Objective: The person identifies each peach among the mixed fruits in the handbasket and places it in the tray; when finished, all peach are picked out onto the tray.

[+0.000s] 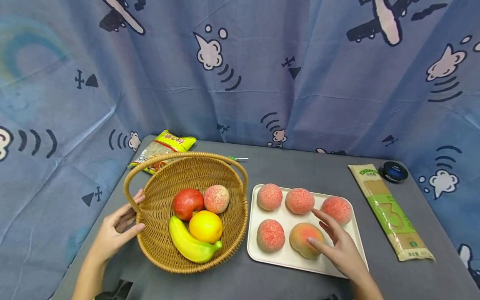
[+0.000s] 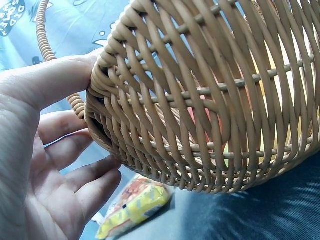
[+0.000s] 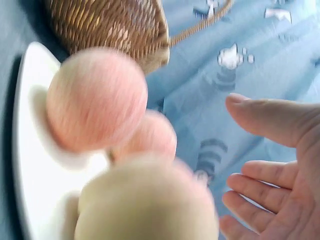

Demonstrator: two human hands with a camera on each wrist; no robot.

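Observation:
A wicker basket [image 1: 157, 208] with a hoop handle holds a red apple [image 1: 187, 203], a peach [image 1: 216, 198], an orange [image 1: 205, 226] and a banana [image 1: 189, 246]. My left hand [image 1: 129, 216] rests against its left wall, thumb on the weave and fingers straight by the handle's base. The left wrist view shows that hand [image 2: 45, 150] beside the basket [image 2: 210, 100]. A white tray [image 1: 352, 241] carries several peaches. My right hand [image 1: 330, 235] hovers spread over the front right peach [image 1: 301, 237], thumb tip touching it. In the right wrist view the right hand [image 3: 270, 165] is open beside the blurred peaches [image 3: 97, 100].
A yellow snack bag [image 1: 165, 148] lies behind the basket on the grey table [image 1: 300, 166]. A long green and beige packet [image 1: 390, 210] and a black round tin [image 1: 393, 171] sit right of the tray. A blue patterned curtain [image 1: 262, 62] surrounds the table.

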